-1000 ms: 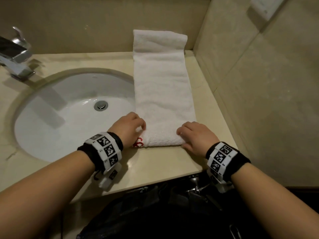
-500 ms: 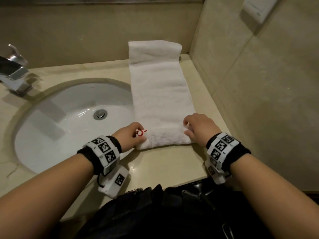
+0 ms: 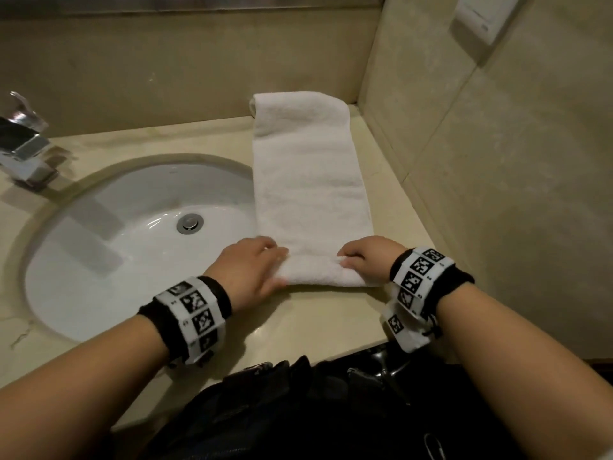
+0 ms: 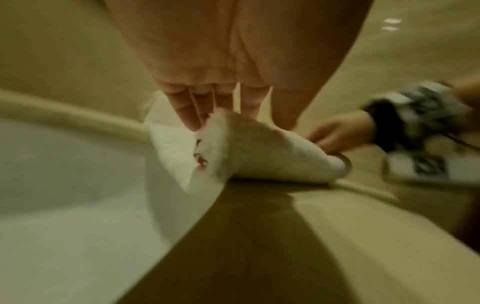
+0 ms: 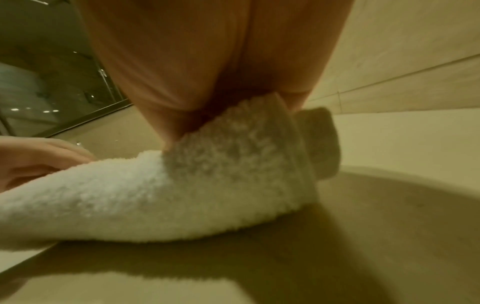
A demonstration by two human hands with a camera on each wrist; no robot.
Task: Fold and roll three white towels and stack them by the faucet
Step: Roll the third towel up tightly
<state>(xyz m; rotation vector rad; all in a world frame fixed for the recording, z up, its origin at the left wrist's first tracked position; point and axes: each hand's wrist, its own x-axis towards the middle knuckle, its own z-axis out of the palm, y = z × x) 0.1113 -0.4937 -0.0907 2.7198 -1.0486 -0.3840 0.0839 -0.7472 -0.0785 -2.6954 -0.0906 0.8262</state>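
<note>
One white towel (image 3: 308, 194) lies as a long folded strip on the beige counter (image 3: 318, 330), right of the sink, with its far end turned up against the back wall. Its near end is rolled into a short roll (image 3: 318, 273). My left hand (image 3: 270, 262) grips the roll's left end, fingers over the top and thumb on the near side. My right hand (image 3: 353, 257) grips the right end with curled fingers. The left wrist view shows my left hand (image 4: 223, 107) on the roll (image 4: 246, 148), which bears a red mark (image 4: 200, 160). In the right wrist view the towel (image 5: 182, 189) hides my right hand's (image 5: 207, 82) fingers.
A chrome faucet (image 3: 23, 151) stands at the far left behind the white sink basin (image 3: 99, 260) with its drain (image 3: 189, 222). Tiled walls close the back and right sides. A white wall plate (image 3: 477, 18) sits high on the right. A dark bag (image 3: 315, 410) lies below the counter's front edge.
Both hands have pushed the roll away from the counter's front edge, and it has grown thicker. The red mark at the left end no longer shows in the head view.
</note>
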